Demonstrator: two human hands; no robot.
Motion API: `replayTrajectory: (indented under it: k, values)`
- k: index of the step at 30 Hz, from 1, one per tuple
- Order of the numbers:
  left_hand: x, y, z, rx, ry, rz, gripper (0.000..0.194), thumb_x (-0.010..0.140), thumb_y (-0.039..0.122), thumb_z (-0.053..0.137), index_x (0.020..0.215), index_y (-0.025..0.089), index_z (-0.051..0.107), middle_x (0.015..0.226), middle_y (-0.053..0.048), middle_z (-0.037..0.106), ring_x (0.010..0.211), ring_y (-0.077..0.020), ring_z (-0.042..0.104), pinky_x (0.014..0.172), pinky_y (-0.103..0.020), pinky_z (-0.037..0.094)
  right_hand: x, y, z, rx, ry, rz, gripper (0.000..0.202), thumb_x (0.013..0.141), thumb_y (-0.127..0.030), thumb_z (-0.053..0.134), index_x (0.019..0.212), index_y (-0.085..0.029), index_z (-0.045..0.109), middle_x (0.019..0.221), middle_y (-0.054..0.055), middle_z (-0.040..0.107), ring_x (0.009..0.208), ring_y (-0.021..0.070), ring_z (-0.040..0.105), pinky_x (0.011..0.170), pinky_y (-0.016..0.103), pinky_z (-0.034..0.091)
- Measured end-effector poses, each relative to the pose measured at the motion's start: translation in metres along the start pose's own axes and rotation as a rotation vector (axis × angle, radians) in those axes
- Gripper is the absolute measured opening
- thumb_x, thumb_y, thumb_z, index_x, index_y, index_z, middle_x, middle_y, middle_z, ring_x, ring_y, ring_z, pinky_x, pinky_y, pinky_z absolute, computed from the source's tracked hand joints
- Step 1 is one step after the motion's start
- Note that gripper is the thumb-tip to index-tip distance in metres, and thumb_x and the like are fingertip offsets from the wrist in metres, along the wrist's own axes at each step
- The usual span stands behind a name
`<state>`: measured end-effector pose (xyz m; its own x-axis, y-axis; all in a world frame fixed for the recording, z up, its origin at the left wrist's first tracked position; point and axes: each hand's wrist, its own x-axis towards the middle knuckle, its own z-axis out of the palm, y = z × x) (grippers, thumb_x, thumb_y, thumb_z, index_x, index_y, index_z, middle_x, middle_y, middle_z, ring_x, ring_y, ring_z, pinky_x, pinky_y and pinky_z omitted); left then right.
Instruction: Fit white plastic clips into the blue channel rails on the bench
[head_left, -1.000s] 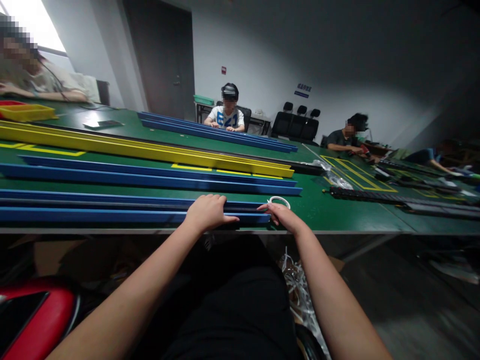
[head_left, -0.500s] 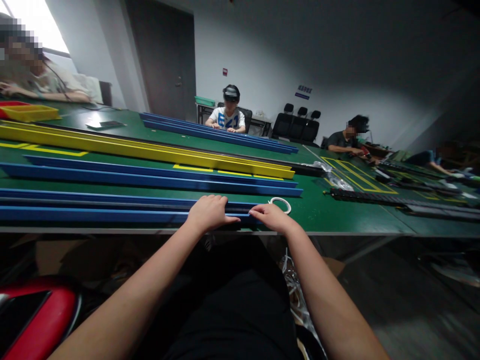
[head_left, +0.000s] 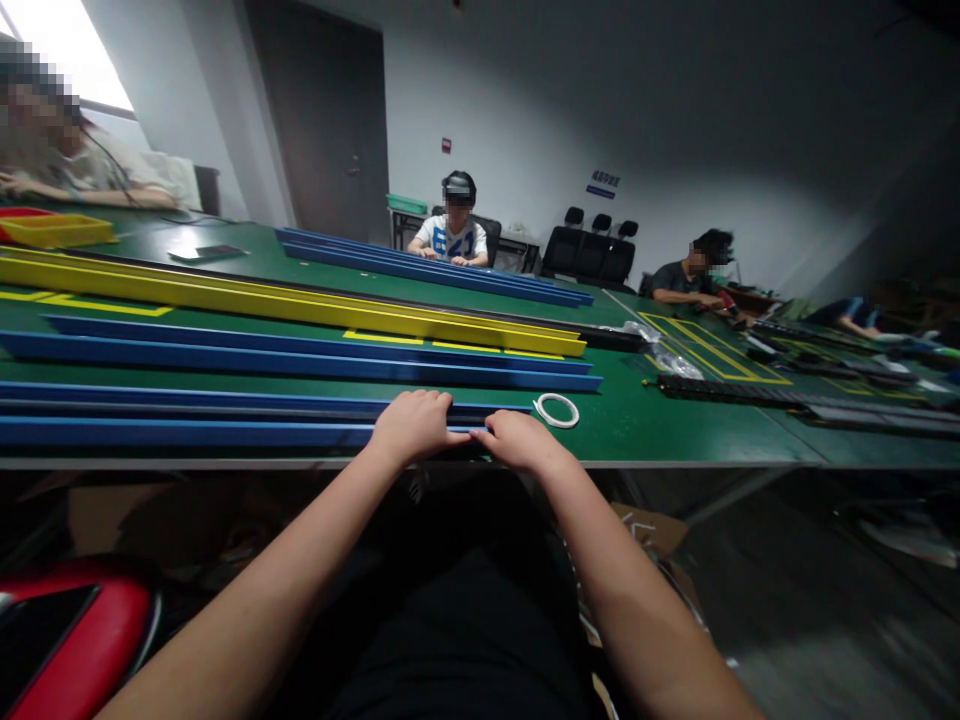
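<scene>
A long blue channel (head_left: 187, 432) lies along the table's near edge, with a dark strip inside it. My left hand (head_left: 415, 424) is closed over the channel near its right end, its thumb on the near wall. Right beside it, my right hand (head_left: 514, 437) is closed at the same channel, thumb and fingers together close to my left thumb; what they pinch is hidden. A white ring-shaped coil (head_left: 556, 410) rests on the table just beyond my right hand.
Behind lie another blue channel (head_left: 300, 362), a long yellow channel (head_left: 300, 307) and more blue channels (head_left: 435, 268). Black strips (head_left: 720, 392) lie to the right on the green table (head_left: 645, 430). Several people sit around it. A red seat (head_left: 90, 640) is at the lower left.
My right hand has moved left along the channel, closer to my left hand, and the white coil is now fully in view. My left hand has stayed in place.
</scene>
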<state>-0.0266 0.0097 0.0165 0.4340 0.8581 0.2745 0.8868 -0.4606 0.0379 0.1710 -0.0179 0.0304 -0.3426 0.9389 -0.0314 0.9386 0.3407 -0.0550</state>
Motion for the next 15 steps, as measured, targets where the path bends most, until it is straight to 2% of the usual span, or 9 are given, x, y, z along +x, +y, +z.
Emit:
replayTrajectory:
  k: [5,10,15]
  values:
    - [0.000,0.000,0.000,0.010,-0.005,-0.001,0.069,0.075,0.079,0.044,0.100,0.018,0.065,0.100,-0.015,0.071,0.096,-0.0319,0.065,0.084,-0.040,0.045,0.002,-0.001,-0.002,0.019,0.001,-0.032,0.067,0.100,-0.057,0.017,0.099,-0.018,0.071,0.104,0.012,0.072,0.095,0.0219,0.065,0.081,0.029,0.043]
    - [0.001,-0.001,0.001,0.018,-0.012,0.004,0.065,0.074,0.075,0.051,0.104,0.019,0.064,0.101,-0.014,0.071,0.098,-0.0312,0.065,0.085,-0.039,0.044,0.011,-0.007,-0.007,0.078,-0.066,-0.048,0.075,0.097,-0.065,0.014,0.093,-0.018,0.073,0.100,0.012,0.073,0.093,0.0220,0.066,0.078,0.028,0.043]
    - [0.001,-0.001,0.002,0.022,0.004,0.018,0.061,0.078,0.072,0.047,0.102,0.019,0.064,0.098,-0.014,0.071,0.095,-0.0307,0.066,0.083,-0.039,0.045,0.020,-0.010,-0.008,0.046,-0.099,-0.007,0.080,0.093,-0.071,0.015,0.093,-0.017,0.074,0.098,0.015,0.073,0.092,0.0251,0.066,0.076,0.030,0.044]
